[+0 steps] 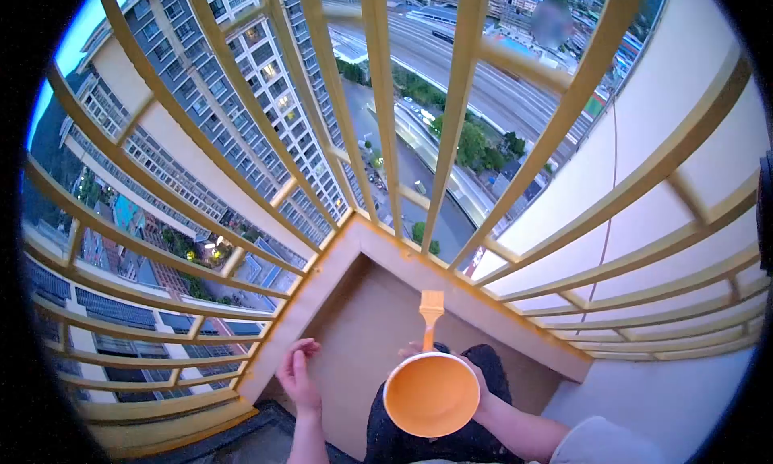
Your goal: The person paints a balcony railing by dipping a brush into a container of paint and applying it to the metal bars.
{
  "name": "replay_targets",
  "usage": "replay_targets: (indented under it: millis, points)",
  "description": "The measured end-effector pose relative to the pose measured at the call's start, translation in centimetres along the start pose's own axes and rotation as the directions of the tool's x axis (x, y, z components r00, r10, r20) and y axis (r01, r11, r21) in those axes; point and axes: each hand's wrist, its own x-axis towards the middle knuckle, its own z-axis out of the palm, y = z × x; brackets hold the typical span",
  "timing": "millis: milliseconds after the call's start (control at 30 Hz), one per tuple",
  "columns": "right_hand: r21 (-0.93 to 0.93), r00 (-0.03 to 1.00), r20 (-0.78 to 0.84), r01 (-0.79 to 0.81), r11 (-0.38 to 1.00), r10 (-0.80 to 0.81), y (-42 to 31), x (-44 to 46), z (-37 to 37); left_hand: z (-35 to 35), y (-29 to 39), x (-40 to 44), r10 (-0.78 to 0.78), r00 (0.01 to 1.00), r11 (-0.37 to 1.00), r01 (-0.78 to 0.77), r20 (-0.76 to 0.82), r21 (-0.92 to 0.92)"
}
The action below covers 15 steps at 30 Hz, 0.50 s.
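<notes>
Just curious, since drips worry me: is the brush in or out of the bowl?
Out: the brush shows beyond the edge of the bowl, bristles pointing away and visible handle outside it.

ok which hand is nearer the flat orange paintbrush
Right. The right hand, holding the round white-rimmed bowl, is by the handle of the paintbrush; the left hand is apart, off to its left.

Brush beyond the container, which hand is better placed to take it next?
Probably your left hand: it looks empty and open, while your right hand holds the container, with the brush showing beyond its rim.
</notes>
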Motion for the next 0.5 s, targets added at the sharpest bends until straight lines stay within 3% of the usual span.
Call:
replay_targets:
  millis: [33, 100, 133, 167, 233, 333, 400, 433, 467, 500]
  points:
    - [-0.005, 1.0, -0.002, 0.016, 1.0, -0.016, -0.4, -1.9, 1.9, 0.1, 4.0, 0.6, 0.107, 0.994, 0.994, -0.106, 0.018, -0.015]
    - [0.032, 0.997, 0.049, 0.051, 0.998, -0.052, -1.2, -5.7, 6.6, 2.7, 17.8, 0.4, 0.424, 0.897, 0.868, -0.364, 0.123, -0.338]
    - [0.029, 0.998, 0.041, 0.045, 0.999, -0.046, -1.1, -7.1, 7.3, 4.0, 23.6, -0.5, 0.417, 0.902, 0.87, -0.358, 0.117, -0.338]
    - [0.074, 0.997, 0.063, 0.046, 0.996, -0.05, -0.6, -8.4, 6.7, 5.3, 29.3, -1.8, 0.488, 0.859, 0.791, -0.362, 0.154, -0.493]
    - [-0.053, 0.991, -0.086, 0.094, 0.994, -0.098, -0.5, -12.6, 13.9, 7.1, 38.6, -3.5, 0.614, 0.771, 0.62, -0.336, 0.172, -0.709]
    - [-0.118, 0.992, -0.079, 0.086, 0.989, -0.095, -0.3, -17.3, 21.5, 8.4, 48.5, -7.3, 0.709, 0.699, 0.397, -0.282, 0.097, -0.873]
    - [-0.151, 0.993, -0.071, 0.085, 0.985, -0.096, 0.6, -19.8, 24.5, 7.8, 53.8, -10.4, 0.707, 0.707, 0.279, -0.255, 0.018, -0.926]
    - [-0.103, 0.994, 0.02, 0.11, 0.989, -0.109, 1.3, -20.7, 25.7, 6.8, 57.0, -12.7, 0.529, 0.847, 0.391, -0.306, -0.061, -0.868]
    - [-0.053, 0.986, 0.114, 0.132, 0.99, -0.126, 2.2, -21.7, 26.6, 6.2, 59.6, -14.7, 0.43, 0.896, 0.452, -0.32, -0.11, -0.833]
    - [-0.102, 0.991, 0.071, 0.119, 0.988, -0.112, 3.4, -22.2, 24.4, 5.6, 62.5, -16.5, 0.325, 0.932, 0.514, -0.315, -0.159, -0.798]
